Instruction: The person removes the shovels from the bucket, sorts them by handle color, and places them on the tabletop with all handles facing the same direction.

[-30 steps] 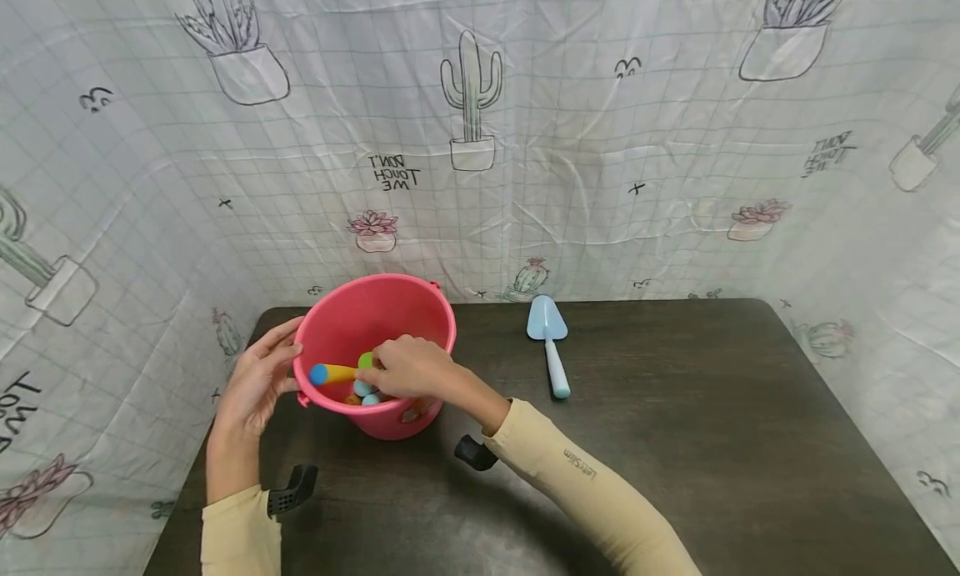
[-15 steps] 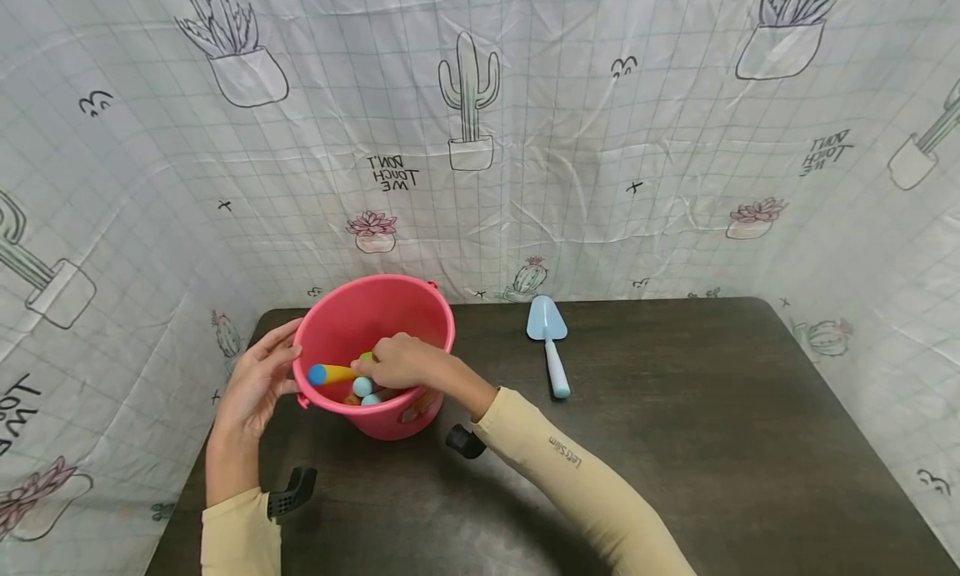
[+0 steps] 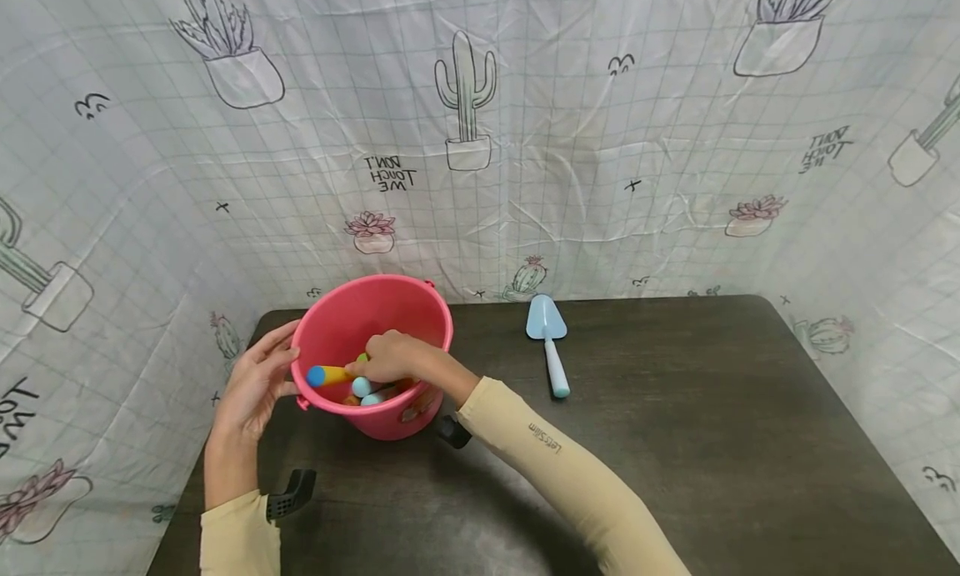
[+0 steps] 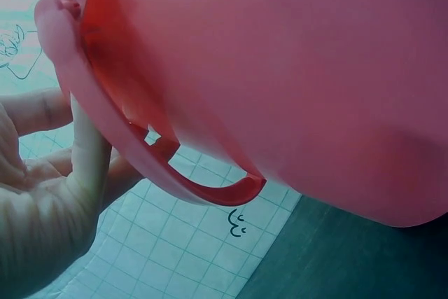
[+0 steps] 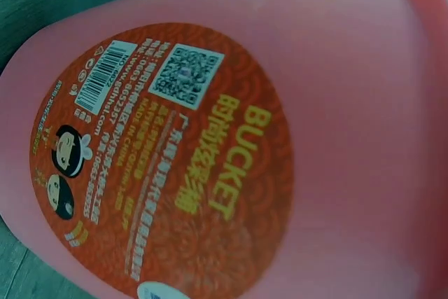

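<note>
A pink bucket (image 3: 375, 301) stands on the table, its mouth tipped toward me. My left hand (image 3: 251, 384) grips its left rim. In the left wrist view, fingers (image 4: 89, 148) reach behind the bucket's pink handle (image 4: 119, 127). My right hand (image 3: 392, 358) is inside the bucket, at a yellow handle with a blue end (image 3: 326, 376); its fingertips are partly hidden, so whether it holds anything is unclear. Beside it lie light-blue rounded ends (image 3: 362, 388) and a bit of green. The right wrist view shows only the bucket's outer wall with its red label (image 5: 231, 257).
To the right of the bucket a light-blue toy trowel (image 3: 545, 318) lies on the dark wooden table (image 3: 675, 409). A white printed cloth (image 3: 570, 142) hangs behind the table and along both sides.
My right hand and forearm have shifted a little to the left within the bucket, uncovering more of the light-blue pieces. My left hand keeps its place on the rim.
</note>
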Demonstrator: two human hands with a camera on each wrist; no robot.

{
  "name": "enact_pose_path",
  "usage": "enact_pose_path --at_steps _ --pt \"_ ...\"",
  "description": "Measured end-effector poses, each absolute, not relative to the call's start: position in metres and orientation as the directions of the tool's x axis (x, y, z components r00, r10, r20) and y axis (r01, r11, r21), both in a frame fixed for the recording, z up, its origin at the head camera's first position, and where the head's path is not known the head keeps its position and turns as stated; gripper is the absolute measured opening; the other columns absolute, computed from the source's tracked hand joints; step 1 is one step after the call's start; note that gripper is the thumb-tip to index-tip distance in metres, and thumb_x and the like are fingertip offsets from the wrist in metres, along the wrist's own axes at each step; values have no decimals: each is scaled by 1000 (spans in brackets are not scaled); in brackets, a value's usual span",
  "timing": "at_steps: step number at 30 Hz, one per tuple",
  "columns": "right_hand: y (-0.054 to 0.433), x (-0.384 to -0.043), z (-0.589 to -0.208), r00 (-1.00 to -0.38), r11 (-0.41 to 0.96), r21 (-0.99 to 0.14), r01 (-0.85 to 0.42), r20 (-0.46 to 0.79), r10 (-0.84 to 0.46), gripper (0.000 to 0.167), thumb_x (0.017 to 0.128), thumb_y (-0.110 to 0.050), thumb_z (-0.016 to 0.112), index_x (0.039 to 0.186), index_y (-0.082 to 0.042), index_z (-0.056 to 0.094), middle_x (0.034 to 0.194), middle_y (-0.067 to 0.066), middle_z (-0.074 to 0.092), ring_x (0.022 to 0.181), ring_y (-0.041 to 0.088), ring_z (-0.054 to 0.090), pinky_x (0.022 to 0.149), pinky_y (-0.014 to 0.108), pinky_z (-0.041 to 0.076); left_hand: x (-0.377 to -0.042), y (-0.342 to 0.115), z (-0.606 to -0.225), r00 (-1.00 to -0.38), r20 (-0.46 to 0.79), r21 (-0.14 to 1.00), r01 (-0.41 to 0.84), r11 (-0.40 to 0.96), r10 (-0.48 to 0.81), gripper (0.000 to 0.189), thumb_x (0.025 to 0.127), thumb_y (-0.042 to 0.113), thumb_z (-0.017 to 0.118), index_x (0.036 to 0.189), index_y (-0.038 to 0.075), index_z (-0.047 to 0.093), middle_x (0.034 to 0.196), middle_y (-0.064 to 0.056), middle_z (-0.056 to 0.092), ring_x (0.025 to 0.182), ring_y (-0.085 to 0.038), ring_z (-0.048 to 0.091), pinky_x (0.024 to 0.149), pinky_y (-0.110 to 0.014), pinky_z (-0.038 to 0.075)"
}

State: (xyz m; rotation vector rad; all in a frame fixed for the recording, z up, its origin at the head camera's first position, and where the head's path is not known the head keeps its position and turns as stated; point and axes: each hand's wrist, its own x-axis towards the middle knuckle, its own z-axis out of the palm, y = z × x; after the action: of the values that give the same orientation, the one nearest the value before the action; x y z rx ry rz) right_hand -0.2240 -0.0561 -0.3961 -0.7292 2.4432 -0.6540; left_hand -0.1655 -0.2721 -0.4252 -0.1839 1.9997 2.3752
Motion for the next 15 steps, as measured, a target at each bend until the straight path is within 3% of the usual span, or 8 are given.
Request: enact_pose_path --at_steps 7,15 --pt "-62 -230 -398 -722 736 -574 -359 -330 -609 32 98 -27 70 74 -10 58 62 3 51 53 14 46 51 18 41 -166 -272 -426 -994 -98 978 -90 -189 -37 50 105 11 60 151 4 43 122 8 66 104 -12 73 65 -27 62" --pt "-63 -232 -399 -720 721 -595 -356 -317 -617 37 98 -26 70 69 -10 54 58 1 49 50 12 44 50 17 39 -165 -274 -427 -997 -72 975 -66 -212 -21 50 105 8 59 151 2 42 124 6 66 105 -14 73 64 -27 62"
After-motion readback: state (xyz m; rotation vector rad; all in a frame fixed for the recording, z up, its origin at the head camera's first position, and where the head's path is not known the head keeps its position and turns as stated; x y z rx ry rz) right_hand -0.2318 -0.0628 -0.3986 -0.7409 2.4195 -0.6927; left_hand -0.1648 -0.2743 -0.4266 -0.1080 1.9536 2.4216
